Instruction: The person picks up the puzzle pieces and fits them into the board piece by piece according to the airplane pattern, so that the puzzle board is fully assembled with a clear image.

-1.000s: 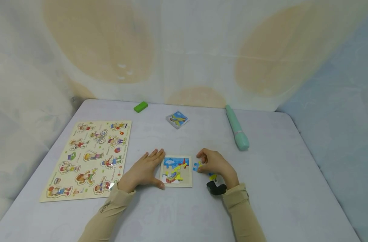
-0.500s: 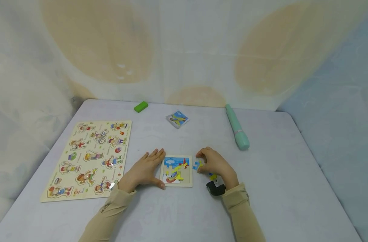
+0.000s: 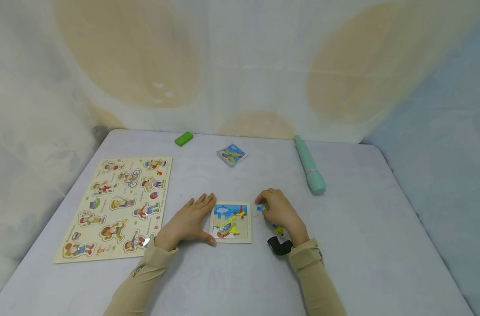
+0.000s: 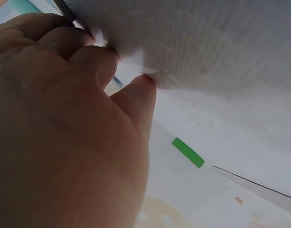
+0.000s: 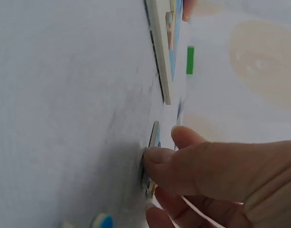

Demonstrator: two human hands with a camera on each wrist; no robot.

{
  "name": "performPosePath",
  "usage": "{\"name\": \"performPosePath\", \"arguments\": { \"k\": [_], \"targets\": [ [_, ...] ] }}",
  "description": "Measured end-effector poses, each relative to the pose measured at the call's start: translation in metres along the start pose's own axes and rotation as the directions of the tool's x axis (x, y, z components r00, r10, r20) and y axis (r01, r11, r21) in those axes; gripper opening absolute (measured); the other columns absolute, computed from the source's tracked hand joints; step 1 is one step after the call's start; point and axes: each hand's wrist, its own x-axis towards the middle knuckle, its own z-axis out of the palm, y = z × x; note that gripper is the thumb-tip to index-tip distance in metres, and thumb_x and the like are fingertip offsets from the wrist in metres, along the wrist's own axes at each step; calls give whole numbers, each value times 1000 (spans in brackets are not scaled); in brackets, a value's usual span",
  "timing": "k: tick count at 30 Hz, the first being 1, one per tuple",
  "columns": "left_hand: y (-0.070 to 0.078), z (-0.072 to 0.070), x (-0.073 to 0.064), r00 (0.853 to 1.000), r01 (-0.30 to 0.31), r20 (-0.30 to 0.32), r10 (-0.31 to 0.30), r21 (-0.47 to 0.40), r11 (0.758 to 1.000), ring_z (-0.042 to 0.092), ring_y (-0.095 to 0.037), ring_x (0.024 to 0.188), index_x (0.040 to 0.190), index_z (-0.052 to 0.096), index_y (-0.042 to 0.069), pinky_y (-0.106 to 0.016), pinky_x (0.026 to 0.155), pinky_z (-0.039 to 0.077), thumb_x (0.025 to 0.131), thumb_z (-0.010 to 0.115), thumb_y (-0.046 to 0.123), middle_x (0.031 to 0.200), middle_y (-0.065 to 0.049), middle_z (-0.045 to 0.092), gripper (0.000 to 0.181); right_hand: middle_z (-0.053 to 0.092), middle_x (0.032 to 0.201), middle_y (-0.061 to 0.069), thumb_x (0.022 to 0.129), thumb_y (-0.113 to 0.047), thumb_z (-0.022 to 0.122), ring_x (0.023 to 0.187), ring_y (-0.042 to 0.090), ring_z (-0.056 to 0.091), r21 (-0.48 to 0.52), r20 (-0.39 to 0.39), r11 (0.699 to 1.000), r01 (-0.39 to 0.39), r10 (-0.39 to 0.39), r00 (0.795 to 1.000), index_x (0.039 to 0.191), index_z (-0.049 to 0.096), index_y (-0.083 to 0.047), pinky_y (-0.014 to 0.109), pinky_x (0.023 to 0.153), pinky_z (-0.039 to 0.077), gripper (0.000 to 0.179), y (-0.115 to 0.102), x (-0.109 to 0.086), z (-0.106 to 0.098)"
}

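Note:
My left hand point(image 3: 188, 224) rests with extended fingers along the left edge of a small wooden jigsaw tray point(image 3: 245, 228). The tray holds a partly filled airplane picture, with bare wood on its right side. To the right of it, my right hand point(image 3: 281, 210) pinches a blue and yellow jigsaw piece point(image 3: 260, 206) between thumb and fingers. In the right wrist view the piece point(image 5: 155, 133) stands close over the tabletop, its lower part hidden by the thumb. Another yellow jigsaw piece point(image 3: 278, 229) lies beneath the right wrist, mostly covered.
A large wooden board with cartoon figures point(image 3: 123, 188) lies at the left. Along the back are a green block point(image 3: 184, 139), a small airplane picture card point(image 3: 232, 155) and a mint-green stick with a thick end point(image 3: 310, 166). A black curved object point(image 3: 279, 246) sits beside the right wrist.
My right hand has shifted slightly away from the body, and the pinched jigsaw piece has moved with it and turned. The left hand and the tray stay in place.

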Motion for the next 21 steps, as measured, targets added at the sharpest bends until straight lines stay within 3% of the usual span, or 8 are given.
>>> {"name": "performPosePath", "arguments": {
  "k": [6, 13, 17, 21],
  "targets": [
    [-1, 0, 1, 1000, 0, -3, 0, 5, 1000, 18, -36, 149, 151, 28, 0, -57, 121, 16, 56, 86, 57, 160, -16, 23, 125, 64, 112, 7, 79, 11, 62, 113, 29, 53, 44, 7, 999, 3, -3, 1000, 106, 66, -7, 42, 100, 47, 33, 1, 2, 1],
    [-1, -2, 3, 1000, -1, -4, 1, 2, 1000, 18, -36, 149, 151, 27, 0, -57, 121, 16, 57, 86, 56, 160, -16, 23, 124, 57, 126, 16, 79, 12, 59, 120, 34, 51, 63, 8, 998, -25, 25, 1000, 108, 66, -10, 49, 102, 45, 37, 1, 2, -1],
    [0, -2, 3, 1000, 7, 3, -7, -2, 1000, 18, -36, 149, 151, 27, 0, -57, 121, 16, 57, 86, 56, 160, -16, 23, 124, 64, 117, 12, 81, 9, 61, 101, 27, 58, 91, 17, 993, -74, 73, 997, 108, 67, -11, 39, 86, 52, 35, 3, 3, -2],
    [0, 0, 1, 1000, 16, 12, -16, -12, 1000, 18, -36, 149, 151, 28, 0, -57, 121, 15, 57, 87, 55, 160, -16, 23, 124, 69, 109, 6, 86, 0, 66, 81, 18, 54, 130, 10, 986, -105, 105, 994, 108, 67, -13, 28, 70, 48, 25, 8, 3, 2]
  ]
}}
